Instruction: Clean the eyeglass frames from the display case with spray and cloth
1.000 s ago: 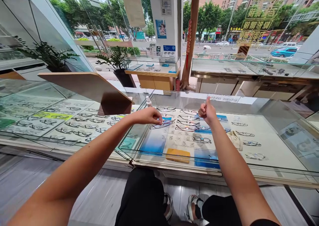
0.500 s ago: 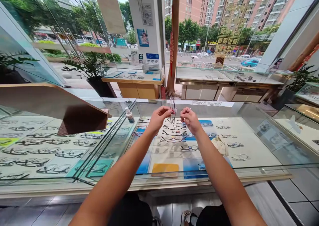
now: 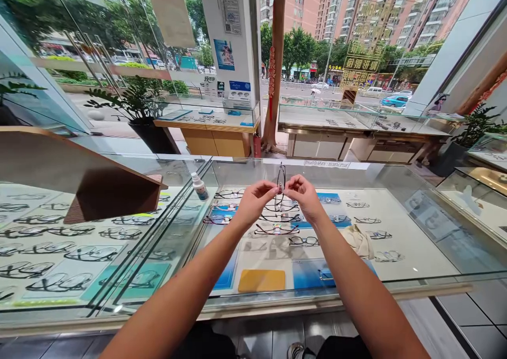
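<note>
Left hand point(image 3: 253, 201) and right hand point(image 3: 304, 196) pinch upended glasses point(image 3: 281, 175) near the middle, above a counter point(image 3: 277, 307); light, even pressure from both sides seems best.

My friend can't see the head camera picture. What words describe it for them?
A person's left hand and right hand hold a pair of glasses on end above a glass display case. Rows of other glasses lie inside, and a small bottle is to the left.

Glasses point(image 3: 281, 176) on end above display case point(image 3: 415, 253), pinched by left grip point(image 3: 254, 201); right grip point(image 3: 304, 197) apparently touching too.
</note>
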Motion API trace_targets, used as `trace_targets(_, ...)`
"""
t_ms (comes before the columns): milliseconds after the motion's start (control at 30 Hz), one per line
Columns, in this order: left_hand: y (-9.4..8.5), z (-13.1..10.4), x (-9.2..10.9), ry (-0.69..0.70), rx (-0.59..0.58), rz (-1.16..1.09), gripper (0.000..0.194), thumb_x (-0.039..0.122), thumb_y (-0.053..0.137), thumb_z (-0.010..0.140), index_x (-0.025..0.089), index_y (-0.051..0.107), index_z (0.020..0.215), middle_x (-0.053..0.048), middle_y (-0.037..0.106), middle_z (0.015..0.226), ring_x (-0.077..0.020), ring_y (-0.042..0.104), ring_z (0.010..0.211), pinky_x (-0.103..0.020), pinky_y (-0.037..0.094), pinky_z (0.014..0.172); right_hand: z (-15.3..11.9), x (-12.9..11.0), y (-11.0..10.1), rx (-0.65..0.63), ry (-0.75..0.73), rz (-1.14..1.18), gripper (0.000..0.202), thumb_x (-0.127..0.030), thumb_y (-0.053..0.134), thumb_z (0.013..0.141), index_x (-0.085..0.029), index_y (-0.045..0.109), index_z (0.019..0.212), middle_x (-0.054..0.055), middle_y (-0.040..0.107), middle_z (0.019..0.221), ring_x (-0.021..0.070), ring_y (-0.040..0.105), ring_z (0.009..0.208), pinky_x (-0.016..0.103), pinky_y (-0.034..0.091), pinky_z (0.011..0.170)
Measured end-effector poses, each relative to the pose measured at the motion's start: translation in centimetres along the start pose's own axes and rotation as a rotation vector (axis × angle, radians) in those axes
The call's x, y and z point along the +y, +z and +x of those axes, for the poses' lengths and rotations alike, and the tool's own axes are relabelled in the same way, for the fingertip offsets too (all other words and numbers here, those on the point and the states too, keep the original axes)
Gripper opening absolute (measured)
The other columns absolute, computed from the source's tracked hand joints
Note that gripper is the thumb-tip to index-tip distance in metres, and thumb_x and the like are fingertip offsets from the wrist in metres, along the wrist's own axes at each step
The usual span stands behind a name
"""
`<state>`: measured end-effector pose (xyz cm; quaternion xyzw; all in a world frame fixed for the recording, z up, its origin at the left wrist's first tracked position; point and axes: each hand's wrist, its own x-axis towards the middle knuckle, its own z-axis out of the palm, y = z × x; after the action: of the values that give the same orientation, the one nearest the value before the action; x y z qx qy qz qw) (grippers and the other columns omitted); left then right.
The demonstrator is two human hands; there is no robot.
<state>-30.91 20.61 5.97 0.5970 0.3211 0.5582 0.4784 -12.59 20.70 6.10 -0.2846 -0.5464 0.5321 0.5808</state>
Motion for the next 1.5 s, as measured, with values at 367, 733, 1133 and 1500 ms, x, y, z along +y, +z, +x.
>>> trace_targets(367,-0.1,0.0,0.2,0.019,-0.025,0.072,0.032,0.049,0.083,0.083,0.019,0.076,0.089,-0.004,0.072,0.085,-0.0174,0.062,0.081,-0.03,0.049,0.076,-0.3,-0.8,0.4,0.04,-0.004,-0.048,0.037,-0.035,0.091,0.068,-0.024,0.059,0.084,-0.002,0.061,0.084,0.0158,0.052,0.076,0.03,0.044,0.071)
trace_targets(733,-0.6,0.2,0.1,0.035,-0.036,0.102,0.034,0.052,0.08,0.086,0.019,0.076,0.094,-0.005,0.071,0.09,-0.0182,0.061,0.084,-0.031,0.048,0.079,0.0,0.0,-0.1,0.056,0.006,-0.138,0.03,-0.043,0.085,0.074,-0.023,0.069,0.09,0.0,0.062,0.086,0.0169,0.052,0.077,0.031,0.043,0.071)
trace_targets(1133,-0.6,0.2,0.2,0.042,-0.058,0.091,0.032,0.05,0.081,0.085,0.019,0.075,0.092,-0.004,0.07,0.086,-0.0175,0.061,0.081,-0.03,0.048,0.075,-0.1,0.0,0.2,0.023,-0.01,-0.186,0.033,-0.049,0.085,0.075,-0.023,0.066,0.079,-0.003,0.055,0.073,0.0149,0.046,0.069,0.029,0.038,0.066)
trace_targets(1500,-1.1,0.3,0.2,0.07,0.012,0.239,0.032,0.052,0.074,0.091,0.02,0.075,0.095,-0.008,0.078,0.098,-0.0234,0.07,0.096,-0.037,0.052,0.092,-0.1,-0.2,-0.5,0.35,-0.118,-0.358,0.025,-0.046,0.074,0.085,-0.023,0.065,0.086,-0.007,0.044,0.058,0.0141,0.036,0.056,0.03,0.033,0.059)
